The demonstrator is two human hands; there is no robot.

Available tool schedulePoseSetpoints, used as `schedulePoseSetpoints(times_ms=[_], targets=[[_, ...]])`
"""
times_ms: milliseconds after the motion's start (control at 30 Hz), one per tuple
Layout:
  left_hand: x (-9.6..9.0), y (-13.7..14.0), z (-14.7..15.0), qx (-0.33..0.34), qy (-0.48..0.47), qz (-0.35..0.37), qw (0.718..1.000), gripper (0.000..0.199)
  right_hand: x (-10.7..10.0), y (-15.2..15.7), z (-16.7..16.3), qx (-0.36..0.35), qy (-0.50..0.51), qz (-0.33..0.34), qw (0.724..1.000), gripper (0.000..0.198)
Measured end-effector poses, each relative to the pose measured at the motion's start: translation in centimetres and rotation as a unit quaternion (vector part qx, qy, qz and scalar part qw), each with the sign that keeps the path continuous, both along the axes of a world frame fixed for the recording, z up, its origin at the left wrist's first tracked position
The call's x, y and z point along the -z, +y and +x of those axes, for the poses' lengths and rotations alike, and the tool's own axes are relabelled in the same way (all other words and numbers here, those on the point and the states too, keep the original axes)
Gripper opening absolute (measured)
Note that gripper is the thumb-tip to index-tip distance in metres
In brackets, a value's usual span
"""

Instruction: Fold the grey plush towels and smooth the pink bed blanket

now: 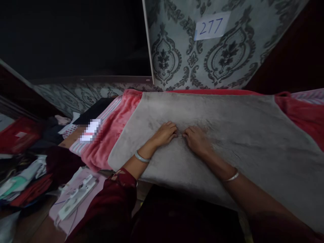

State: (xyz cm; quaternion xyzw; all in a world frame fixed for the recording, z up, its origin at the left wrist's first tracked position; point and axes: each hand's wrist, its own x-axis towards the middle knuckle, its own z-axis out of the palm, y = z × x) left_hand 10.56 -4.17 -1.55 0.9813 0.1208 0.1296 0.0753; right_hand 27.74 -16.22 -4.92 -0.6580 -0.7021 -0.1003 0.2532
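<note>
What I see from here is a wide, soft grey plush cloth with a thin pale edging (pixel 243 121), spread out nearly flat on top of a pinkish-red plush cover (pixel 108 131) that shows past it on the left, along the back and at the far right. Its left edge slants down to a rounded near corner, and its front edge runs across on the near side, curving slightly downward there. The nap looks brushed into darker, ruffled patches around the middle, with faint shallow creases towards the right.
</note>
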Motion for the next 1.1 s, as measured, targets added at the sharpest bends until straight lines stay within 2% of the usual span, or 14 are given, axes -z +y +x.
schedulePoseSetpoints(times_ms=[267, 467, 600, 733, 933, 1100], targets=[[0.2, -0.1, 0.3, -0.026, -0.011, 0.044, 0.999, 0.008, -0.1, -0.6, 0.4, -0.02, 0.046, 0.015, 0.999, 0.012], [0.4, -0.4, 0.4, -0.019, -0.015, 0.087, 0.996, 0.008, 0.0, -0.8, 0.4, -0.043, 0.007, 0.015, 0.999, 0.012], [-0.1, -0.7, -0.2, -0.011, -0.015, 0.065, 0.998, 0.009, 0.1, -0.5, 0.4, -0.021, -0.024, 0.028, 0.999, 0.015], [-0.6, -0.4, -1.2, 0.003, -0.017, 0.032, 0.999, 0.024, 0.5, -0.4, 0.4, -0.015, -0.022, 0.054, 0.998, 0.018], [-0.3, 0.0, -1.6, -0.014, -0.004, 0.029, 0.999, 0.017, 0.9, -0.6, 1.0, -0.027, 0.006, 0.056, 0.998, 0.024], [0.0, -0.1, -1.3, -0.025, -0.016, 0.042, 0.999, 0.022, 0.9, -0.8, 1.7, -0.044, 0.032, 0.065, 0.996, 0.032]])
